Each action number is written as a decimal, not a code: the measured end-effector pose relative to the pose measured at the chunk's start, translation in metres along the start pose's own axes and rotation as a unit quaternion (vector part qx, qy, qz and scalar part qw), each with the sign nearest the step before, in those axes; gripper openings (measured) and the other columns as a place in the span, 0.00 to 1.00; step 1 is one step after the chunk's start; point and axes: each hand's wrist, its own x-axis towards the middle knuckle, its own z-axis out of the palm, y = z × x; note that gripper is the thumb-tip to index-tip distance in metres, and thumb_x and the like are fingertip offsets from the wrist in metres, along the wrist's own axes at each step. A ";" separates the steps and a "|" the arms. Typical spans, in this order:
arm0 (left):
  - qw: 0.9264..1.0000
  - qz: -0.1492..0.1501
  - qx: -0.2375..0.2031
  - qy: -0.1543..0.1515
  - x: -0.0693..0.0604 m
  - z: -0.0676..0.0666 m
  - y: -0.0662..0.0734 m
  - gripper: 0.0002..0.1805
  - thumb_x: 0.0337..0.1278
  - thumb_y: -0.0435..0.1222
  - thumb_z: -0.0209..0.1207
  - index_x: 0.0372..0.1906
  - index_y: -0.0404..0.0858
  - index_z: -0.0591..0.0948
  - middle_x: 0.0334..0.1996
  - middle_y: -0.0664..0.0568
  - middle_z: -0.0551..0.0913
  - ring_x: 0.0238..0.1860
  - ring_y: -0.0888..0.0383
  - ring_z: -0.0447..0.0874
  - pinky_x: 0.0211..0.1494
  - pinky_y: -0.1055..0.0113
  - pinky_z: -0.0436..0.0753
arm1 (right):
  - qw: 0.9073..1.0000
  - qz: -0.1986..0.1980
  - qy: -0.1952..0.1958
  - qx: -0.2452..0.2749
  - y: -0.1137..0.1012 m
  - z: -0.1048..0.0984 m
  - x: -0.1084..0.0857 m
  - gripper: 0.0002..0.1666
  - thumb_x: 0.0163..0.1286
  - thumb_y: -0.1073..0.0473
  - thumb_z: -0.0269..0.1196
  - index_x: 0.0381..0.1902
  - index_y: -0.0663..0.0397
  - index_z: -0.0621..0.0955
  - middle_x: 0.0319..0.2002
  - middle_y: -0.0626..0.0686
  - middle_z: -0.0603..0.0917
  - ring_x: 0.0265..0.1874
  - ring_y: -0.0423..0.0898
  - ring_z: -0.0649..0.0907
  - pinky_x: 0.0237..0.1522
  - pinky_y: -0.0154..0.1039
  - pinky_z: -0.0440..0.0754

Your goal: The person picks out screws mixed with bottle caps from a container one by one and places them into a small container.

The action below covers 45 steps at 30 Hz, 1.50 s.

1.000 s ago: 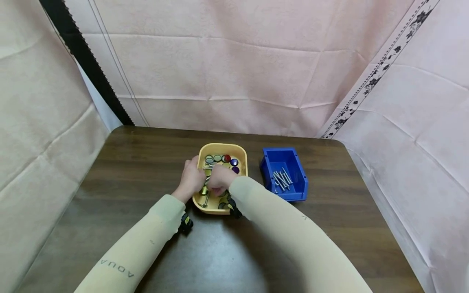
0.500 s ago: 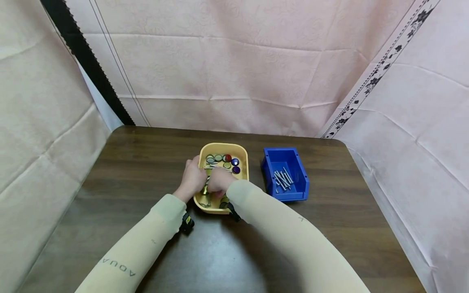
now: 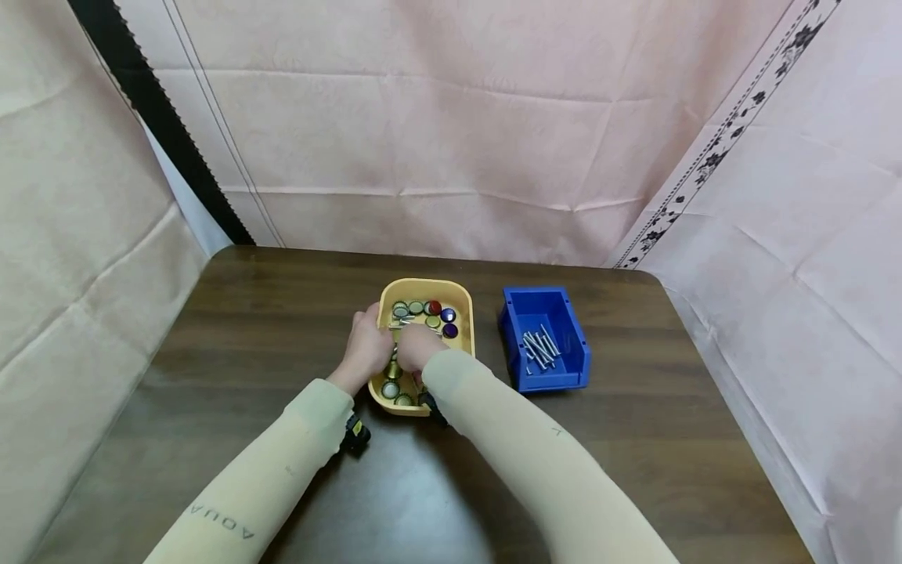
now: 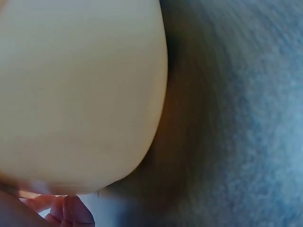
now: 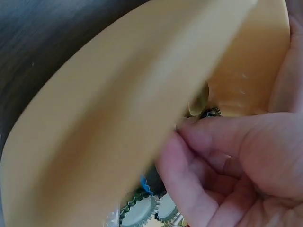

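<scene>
A yellow tray (image 3: 426,281) holding bottle caps and metal screws sits on the table. My left hand (image 3: 366,345) grips its left rim; in the left wrist view the tray's wall (image 4: 80,104) fills much of the picture, with fingertips (image 4: 71,210) showing below it. My right hand (image 3: 417,347) reaches down into the tray. In the right wrist view its thumb and index finger pinch together over the contents, and only a tiny bit of what seems a screw (image 5: 176,126) shows between them. Serrated bottle caps (image 5: 140,210) lie beneath the right fingers.
A blue bin (image 3: 539,304) with several screws (image 3: 541,348) inside stands right of the tray. Red (image 3: 434,307) and purple (image 3: 449,330) caps lie toward the tray's far end. The wooden table (image 3: 296,290) ends against hanging pale cloth (image 3: 423,157).
My right hand has shifted slightly left and nearer in the tray. The screw that lay by its fingertips no longer shows there, and caps are visible at that spot. The left hand keeps its hold.
</scene>
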 end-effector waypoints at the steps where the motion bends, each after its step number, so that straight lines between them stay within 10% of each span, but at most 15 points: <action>1: 1.000 -0.001 -0.002 -0.002 0.000 0.000 -0.001 0.35 0.61 0.29 0.45 0.75 0.43 0.58 0.52 0.40 0.63 0.47 0.45 0.71 0.52 0.51 0.76 | 1.000 -0.002 0.005 -0.002 -0.001 0.001 -0.001 0.07 0.67 0.67 0.58 0.34 0.60 0.83 0.28 0.55 0.81 0.17 0.45 0.78 0.18 0.35 0.75; 17: 0.997 0.005 -0.030 -0.074 0.003 -0.017 -0.007 0.34 0.60 0.28 0.44 0.72 0.33 0.54 0.54 0.32 0.58 0.52 0.39 0.67 0.48 0.50 0.80 | 0.998 0.040 -0.002 0.042 -0.004 0.013 0.003 0.05 0.63 0.70 0.60 0.34 0.60 0.82 0.26 0.54 0.80 0.11 0.43 0.77 0.12 0.33 0.74; 45: 0.999 0.016 0.018 -0.023 0.019 -0.001 0.001 0.38 0.55 0.25 0.46 0.74 0.38 0.55 0.53 0.36 0.63 0.47 0.44 0.70 0.50 0.50 0.77 | 0.997 0.063 0.025 0.034 0.000 0.006 0.004 0.05 0.63 0.68 0.61 0.38 0.61 0.80 0.34 0.57 0.79 0.12 0.44 0.78 0.12 0.35 0.76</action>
